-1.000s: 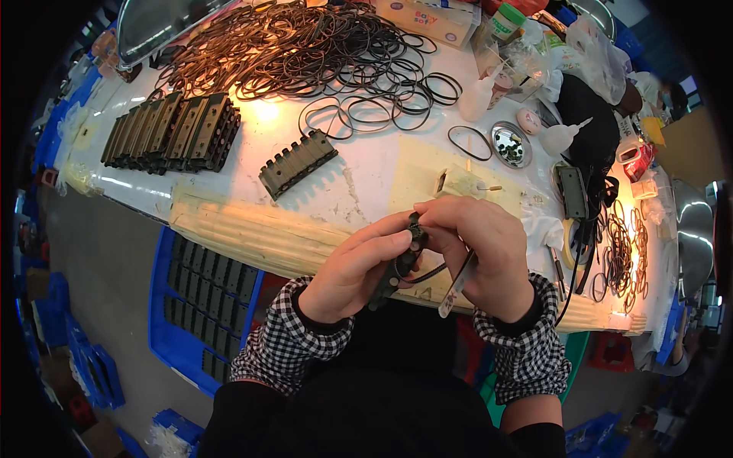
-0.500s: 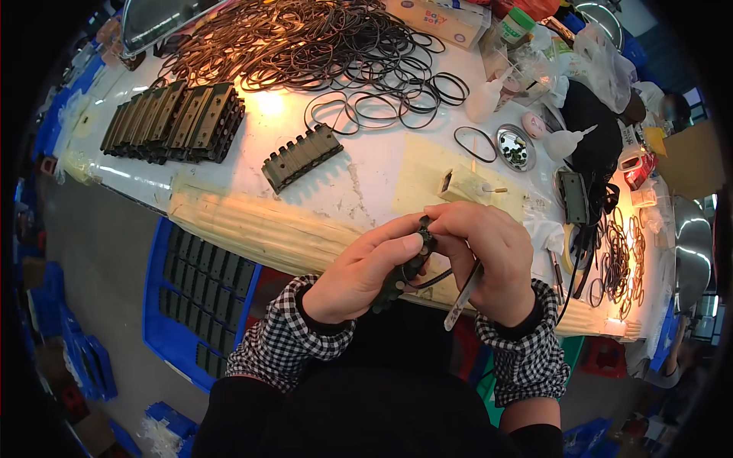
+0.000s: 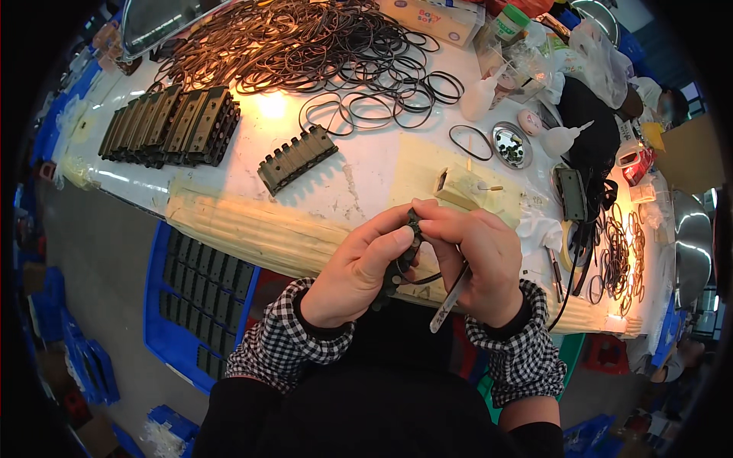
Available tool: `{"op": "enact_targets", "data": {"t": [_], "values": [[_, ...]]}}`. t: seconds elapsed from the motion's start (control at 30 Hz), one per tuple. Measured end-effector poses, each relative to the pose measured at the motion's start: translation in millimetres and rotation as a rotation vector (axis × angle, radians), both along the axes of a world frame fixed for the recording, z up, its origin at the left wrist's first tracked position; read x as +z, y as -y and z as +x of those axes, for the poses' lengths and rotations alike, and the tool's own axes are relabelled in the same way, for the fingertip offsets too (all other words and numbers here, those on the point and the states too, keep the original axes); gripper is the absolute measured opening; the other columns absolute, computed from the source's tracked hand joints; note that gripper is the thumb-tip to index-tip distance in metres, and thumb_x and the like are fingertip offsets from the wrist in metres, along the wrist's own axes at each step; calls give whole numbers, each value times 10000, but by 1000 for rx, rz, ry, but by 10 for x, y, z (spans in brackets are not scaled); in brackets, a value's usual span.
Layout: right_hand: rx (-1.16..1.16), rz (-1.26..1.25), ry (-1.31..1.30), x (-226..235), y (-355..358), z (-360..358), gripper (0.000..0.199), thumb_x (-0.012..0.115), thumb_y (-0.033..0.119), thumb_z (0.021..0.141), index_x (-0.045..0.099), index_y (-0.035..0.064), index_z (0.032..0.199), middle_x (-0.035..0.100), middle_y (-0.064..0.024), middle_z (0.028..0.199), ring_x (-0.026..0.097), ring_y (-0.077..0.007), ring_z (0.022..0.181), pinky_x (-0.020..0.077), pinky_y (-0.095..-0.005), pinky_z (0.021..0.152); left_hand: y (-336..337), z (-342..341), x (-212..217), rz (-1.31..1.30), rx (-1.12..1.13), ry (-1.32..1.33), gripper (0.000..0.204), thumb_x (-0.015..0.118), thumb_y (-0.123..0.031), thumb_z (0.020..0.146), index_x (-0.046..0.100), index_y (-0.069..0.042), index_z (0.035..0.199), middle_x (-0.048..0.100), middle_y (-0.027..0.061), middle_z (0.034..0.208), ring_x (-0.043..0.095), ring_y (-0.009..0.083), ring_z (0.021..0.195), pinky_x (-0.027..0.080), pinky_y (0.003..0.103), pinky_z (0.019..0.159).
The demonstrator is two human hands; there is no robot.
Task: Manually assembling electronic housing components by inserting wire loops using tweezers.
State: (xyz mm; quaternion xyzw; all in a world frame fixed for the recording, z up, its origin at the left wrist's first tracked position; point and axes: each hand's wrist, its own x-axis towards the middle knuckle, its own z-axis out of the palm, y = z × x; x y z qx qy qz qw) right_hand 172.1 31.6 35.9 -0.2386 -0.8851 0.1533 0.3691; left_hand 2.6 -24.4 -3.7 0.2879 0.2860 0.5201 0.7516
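Observation:
My left hand (image 3: 343,271) is closed around a dark green knobbed strip (image 3: 391,276), holding it upright at a tilt over the table's front edge. At its upper end the fingertips of my right hand (image 3: 485,256) pinch against it, covering the contact point. Tucked in the right palm is a flat silver tool like tweezers (image 3: 447,304), its end pointing down toward me. A thin black rubber band (image 3: 427,280) runs between the strip and the right hand. Beyond them a similar olive-green knobbed block (image 3: 298,159) lies alone on the table.
Stacked green blocks (image 3: 168,126) sit at the left, behind them a heap of black rubber bands (image 3: 305,46). A metal dish of small dark parts (image 3: 510,145), squeeze bottles (image 3: 479,99) and a pale block (image 3: 462,187) stand to the right. Below left is a blue crate (image 3: 156,305) of green blocks.
Both hands have moved slightly left and up together with the strip and the silver tool. The grip of each hand looks the same, and the whole view has shifted a little.

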Motion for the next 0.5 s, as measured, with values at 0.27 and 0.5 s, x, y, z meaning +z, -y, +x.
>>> {"op": "enact_targets", "data": {"t": [0.27, 0.5], "values": [[-16, -28, -67, 1, -10, -3, 205, 684, 15, 804, 608, 58, 989, 703, -75, 972, 679, -206, 775, 482, -293, 644, -29, -40, 93, 159, -31, -193, 521, 487, -271, 979, 392, -8, 1419, 544, 30, 1205, 496, 57, 916, 444, 221, 763], [-21, -26, -69, -11, -9, -4, 211, 684, 4, 797, 603, 58, 985, 692, -60, 940, 665, -210, 745, 482, -295, 642, -4, -22, 140, 125, -26, -173, 499, 495, -208, 965, 400, 1, 1408, 554, 40, 1103, 514, 75, 915, 460, 249, 788]]}}
